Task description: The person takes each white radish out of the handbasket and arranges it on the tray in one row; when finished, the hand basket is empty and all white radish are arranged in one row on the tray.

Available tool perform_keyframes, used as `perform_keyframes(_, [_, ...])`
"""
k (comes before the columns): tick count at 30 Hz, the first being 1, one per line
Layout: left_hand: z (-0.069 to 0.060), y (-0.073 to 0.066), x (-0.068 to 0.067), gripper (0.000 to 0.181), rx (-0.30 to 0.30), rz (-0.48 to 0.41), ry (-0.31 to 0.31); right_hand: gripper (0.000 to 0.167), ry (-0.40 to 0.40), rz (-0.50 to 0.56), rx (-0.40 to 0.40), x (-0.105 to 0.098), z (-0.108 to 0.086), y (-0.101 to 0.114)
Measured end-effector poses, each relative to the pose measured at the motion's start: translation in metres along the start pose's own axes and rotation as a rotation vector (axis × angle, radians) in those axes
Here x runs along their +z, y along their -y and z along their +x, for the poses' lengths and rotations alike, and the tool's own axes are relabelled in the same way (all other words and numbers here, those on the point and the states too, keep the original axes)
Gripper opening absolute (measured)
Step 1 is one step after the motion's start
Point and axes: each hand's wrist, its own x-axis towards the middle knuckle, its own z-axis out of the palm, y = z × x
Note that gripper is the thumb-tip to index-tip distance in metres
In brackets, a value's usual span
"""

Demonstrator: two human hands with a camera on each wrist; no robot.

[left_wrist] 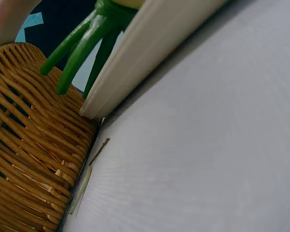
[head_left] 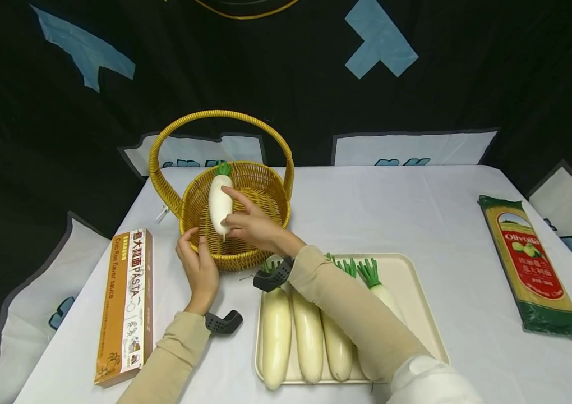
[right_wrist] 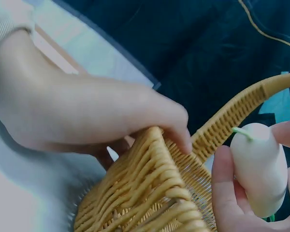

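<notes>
My right hand (head_left: 255,227) holds a short white radish (head_left: 220,203) with green leaf stubs, over the inside of a yellow wicker basket (head_left: 245,261). In the right wrist view the radish (right_wrist: 260,169) sits between the thumb and fingers, its thin root end toward the camera. On the near left rim of the basket, my left hand (head_left: 199,272) grips the wicker; the right wrist view shows that hand (right_wrist: 101,106) with a digit over the rim and others outside. The left wrist view shows the basket's woven side (left_wrist: 34,145), with little of the left hand visible.
A cream tray (head_left: 419,303) with several long white radishes (head_left: 276,336) lies in front of the basket, partly under my right forearm. An orange and white pasta box (head_left: 124,306) is at the left. A green and red pasta packet (head_left: 533,269) lies far right.
</notes>
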Motion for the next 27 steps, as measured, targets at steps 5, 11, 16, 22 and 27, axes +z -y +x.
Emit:
perform_keyframes(5, [0.002, 0.0, -0.001, 0.032, 0.013, -0.001, -0.015, 0.071, 0.04, 0.078, -0.007, -0.008, -0.024, 0.014])
perform_keyframes(11, [0.0, 0.0, 0.0, 0.033, 0.004, -0.014, 0.001, 0.074, 0.114, -0.031, -0.02, -0.034, -0.076, 0.031])
perform_keyframes(16, [-0.002, 0.001, 0.001, 0.032, 0.009, -0.013, -0.003, 0.076, 0.155, -0.107, -0.029, -0.06, -0.13, 0.045])
perform_keyframes(22, [-0.002, 0.001, 0.001, 0.032, 0.015, -0.007, -0.002, 0.074, 0.219, -0.132, -0.123, -0.098, -0.193, 0.044])
perform_keyframes(27, [-0.002, 0.0, 0.0, 0.032, 0.008, -0.009, -0.007, 0.075, 0.228, -0.129, -0.172, -0.127, -0.24, 0.033])
